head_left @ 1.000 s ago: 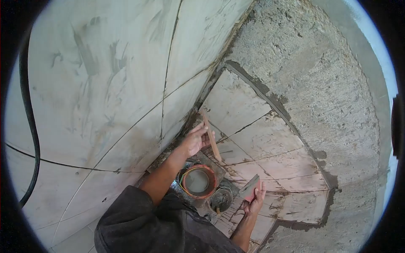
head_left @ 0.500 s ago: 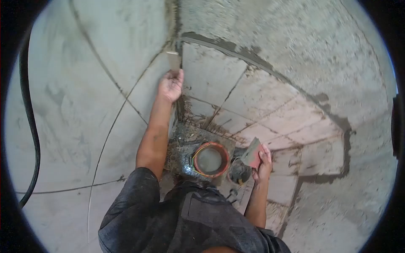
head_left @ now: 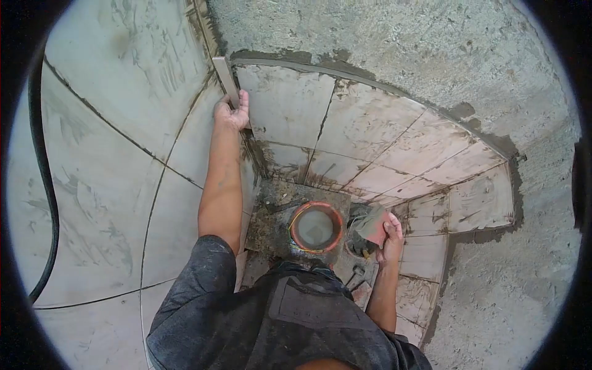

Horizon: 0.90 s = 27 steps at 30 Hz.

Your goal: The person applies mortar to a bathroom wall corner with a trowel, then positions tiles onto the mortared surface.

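Observation:
My left hand reaches up into the wall corner with its fingers closed round a narrow, light tile strip. The strip stands nearly upright along the corner, beside the tiled wall. Lower right, my right hand grips a flat red scraper whose blade is coated with grey mortar. Below and left of the scraper, a dark bucket shows partly behind it. Between my arms stands an orange-rimmed bucket holding grey, wet-looking material.
Large pale tiles with dark joints cover the left wall. Rough bare concrete lies above the tiled wall, with a band of mortar along the tile edge. A black cable hangs at far left.
The view has shifted, so the corner and my left hand appear farther left. The strip now shows longer and narrower above my fingers. Both hands keep their holds.

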Available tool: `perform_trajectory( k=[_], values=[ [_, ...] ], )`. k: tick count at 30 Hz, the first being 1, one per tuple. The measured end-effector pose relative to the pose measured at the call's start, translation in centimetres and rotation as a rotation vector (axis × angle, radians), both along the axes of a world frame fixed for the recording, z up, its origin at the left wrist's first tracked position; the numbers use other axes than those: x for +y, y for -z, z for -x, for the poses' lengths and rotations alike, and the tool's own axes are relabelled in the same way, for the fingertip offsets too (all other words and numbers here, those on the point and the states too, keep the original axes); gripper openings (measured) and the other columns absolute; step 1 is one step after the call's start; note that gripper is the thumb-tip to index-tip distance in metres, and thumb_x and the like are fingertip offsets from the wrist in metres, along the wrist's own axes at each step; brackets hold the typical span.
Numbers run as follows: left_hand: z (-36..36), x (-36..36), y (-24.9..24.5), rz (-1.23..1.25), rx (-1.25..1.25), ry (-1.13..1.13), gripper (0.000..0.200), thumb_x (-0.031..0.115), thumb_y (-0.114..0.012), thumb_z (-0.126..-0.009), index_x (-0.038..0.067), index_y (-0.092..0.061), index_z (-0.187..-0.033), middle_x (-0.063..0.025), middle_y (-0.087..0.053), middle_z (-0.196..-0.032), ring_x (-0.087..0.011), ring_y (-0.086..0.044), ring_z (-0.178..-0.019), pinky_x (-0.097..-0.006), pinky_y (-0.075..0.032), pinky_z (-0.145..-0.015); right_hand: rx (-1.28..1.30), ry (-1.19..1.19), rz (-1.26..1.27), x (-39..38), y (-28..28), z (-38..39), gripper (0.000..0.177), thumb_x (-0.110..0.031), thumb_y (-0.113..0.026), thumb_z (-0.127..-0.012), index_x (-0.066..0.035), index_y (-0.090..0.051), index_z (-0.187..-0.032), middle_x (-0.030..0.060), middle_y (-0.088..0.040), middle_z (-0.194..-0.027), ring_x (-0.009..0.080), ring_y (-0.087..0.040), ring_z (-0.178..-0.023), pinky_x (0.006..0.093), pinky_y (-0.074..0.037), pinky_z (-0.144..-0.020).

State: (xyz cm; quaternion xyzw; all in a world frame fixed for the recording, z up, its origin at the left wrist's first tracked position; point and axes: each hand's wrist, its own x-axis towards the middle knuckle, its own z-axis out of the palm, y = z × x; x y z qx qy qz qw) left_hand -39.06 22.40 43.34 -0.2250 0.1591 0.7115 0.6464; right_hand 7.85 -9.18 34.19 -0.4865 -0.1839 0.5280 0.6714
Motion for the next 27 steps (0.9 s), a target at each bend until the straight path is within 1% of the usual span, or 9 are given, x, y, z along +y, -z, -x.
perform_trajectory(
  k=[2,8,11,14,16,18,20,24,27],
  values=[
    [-0.4,0.2,0.2,0.006,0.136,-0.003,0.036,0.022,-0.049,-0.099,-0.008,-0.050,-0.118,-0.0200,-0.060,-0.101,-0.0290,-0.066,-0.085,-0.0402,-0.062,-0.079,-0.011,-0.002,0.008,-0.3,0.0,-0.3,0.040,-0.005,-0.060,-0.089,0.002,-0.049,-0.127,0.0123,-0.061,-0.117,0.0204,-0.062,-0.101,0.0345,-0.053,-0.089],
    [-1.6,0.0,0.7,-0.022,0.047,-0.124,0.034,0.023,-0.048,-0.099,-0.004,-0.050,-0.121,-0.0179,-0.058,-0.105,-0.0255,-0.064,-0.082,-0.0396,-0.062,-0.079,-0.262,-0.028,-0.006,1.1,-4.4,2.6,0.043,-0.006,-0.057,-0.090,0.002,-0.047,-0.131,0.0122,-0.061,-0.116,0.0191,-0.060,-0.103,0.0317,-0.050,-0.090],
    [-2.5,-1.1,0.5,-0.045,0.040,-0.179,0.033,0.021,-0.049,-0.099,-0.003,-0.049,-0.122,-0.0167,-0.057,-0.106,-0.0245,-0.063,-0.083,-0.0386,-0.062,-0.078,-0.870,-0.280,-0.156,4.1,-5.9,3.5,0.025,-0.008,-0.057,-0.090,0.002,-0.063,-0.111,0.0091,-0.066,-0.105,0.0173,-0.060,-0.098,0.0296,-0.048,-0.084],
    [-2.7,-2.1,0.2,-0.046,-0.004,-0.190,0.031,0.019,-0.050,-0.099,-0.003,-0.051,-0.121,-0.0157,-0.058,-0.105,-0.0242,-0.063,-0.083,-0.0376,-0.062,-0.079,-0.954,-0.611,-0.187,9.2,-11.3,6.3,0.017,-0.008,-0.057,-0.089,0.003,-0.067,-0.098,0.0069,-0.068,-0.093,0.0175,-0.062,-0.091,0.0291,-0.048,-0.082],
    [-2.6,-2.3,0.8,-0.054,-0.002,-0.184,0.028,0.017,-0.051,-0.098,-0.003,-0.054,-0.117,-0.0152,-0.059,-0.103,-0.0238,-0.063,-0.084,-0.0366,-0.061,-0.080,-1.035,-0.700,-0.427,12.8,-15.4,10.3,0.013,-0.007,-0.056,-0.089,0.002,-0.066,-0.087,0.0066,-0.066,-0.080,0.0141,-0.062,-0.073,0.0261,-0.049,-0.069],
    [-2.3,-2.3,1.5,-0.084,-0.017,-0.176,0.025,0.015,-0.052,-0.097,-0.002,-0.057,-0.114,-0.0144,-0.060,-0.102,-0.0238,-0.063,-0.086,-0.0359,-0.061,-0.080,-0.886,-0.905,-0.333,16.6,-18.1,13.0,0.009,-0.007,-0.056,-0.089,-0.002,-0.063,-0.088,0.0046,-0.062,-0.074,0.0095,-0.058,-0.060,0.0236,-0.045,-0.055],
    [-2.3,-2.3,1.5,-0.104,-0.026,-0.215,0.024,0.013,-0.053,-0.097,-0.002,-0.058,-0.115,-0.0136,-0.062,-0.102,-0.0240,-0.063,-0.088,-0.0354,-0.062,-0.080,-0.637,-0.865,-0.473,20.3,-19.1,17.1,0.009,-0.014,-0.059,-0.092,-0.006,-0.060,-0.093,0.0018,-0.058,-0.068,0.0056,-0.051,-0.052,0.0214,-0.038,-0.047],
    [-2.2,-1.9,2.3,-0.094,-0.030,-0.209,0.028,0.013,-0.048,-0.100,-0.006,-0.054,-0.119,-0.0173,-0.061,-0.113,-0.0271,-0.066,-0.090,-0.0346,-0.064,-0.076,-1.019,-0.893,-0.491,25.8,-23.3,23.2,0.022,-0.025,-0.063,-0.092,-0.005,-0.058,-0.101,0.0019,-0.057,-0.069,0.0069,-0.050,-0.053,0.0236,-0.039,-0.049],
    [-2.0,-1.4,2.8,-0.089,-0.036,-0.187,0.029,0.016,-0.050,-0.100,-0.003,-0.054,-0.122,-0.0170,-0.061,-0.115,-0.0282,-0.065,-0.094,-0.0340,-0.064,-0.076,-1.290,-0.947,-0.618,28.5,-25.3,27.2,0.037,-0.033,-0.066,-0.091,-0.002,-0.061,-0.109,0.0116,-0.067,-0.084,0.0181,-0.062,-0.071,0.0343,-0.050,-0.067]
  ],
)
